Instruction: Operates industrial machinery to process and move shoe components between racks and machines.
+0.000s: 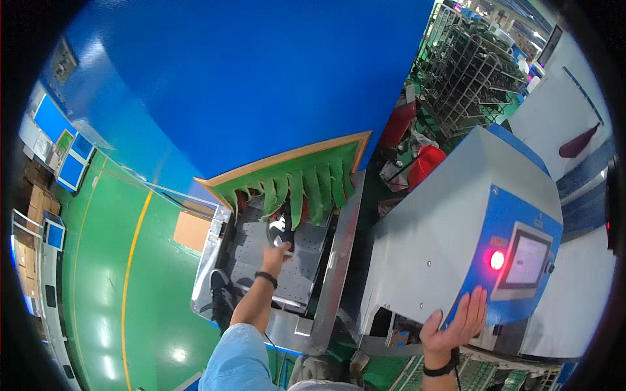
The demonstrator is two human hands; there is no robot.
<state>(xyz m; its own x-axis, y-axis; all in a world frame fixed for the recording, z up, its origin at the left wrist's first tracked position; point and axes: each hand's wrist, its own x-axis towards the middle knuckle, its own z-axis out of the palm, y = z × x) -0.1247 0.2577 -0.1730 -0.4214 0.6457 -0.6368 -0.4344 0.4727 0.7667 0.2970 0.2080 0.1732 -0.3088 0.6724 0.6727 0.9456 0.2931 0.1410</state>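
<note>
My left hand (276,257) reaches over the grey perforated conveyor bed (251,244), its fingers closed on a black-and-white shoe (281,228). The shoe lies just in front of the green strip curtain (300,190), whose ragged strips hang in the opening of the large blue machine. Part of the shoe is hidden by my fingers. My right hand (458,322) rests with fingers stretched against the lower edge of the blue control panel (484,277), below a lit red button (497,260) and a screen (523,259).
The blue machine housing (274,78) fills the upper middle. A grey metal rail (336,260) runs along the bed's right side. Dark footwear (222,293) shows at its left edge. Wire racks (466,75) and a red stool-like object (425,164) stand behind the control box.
</note>
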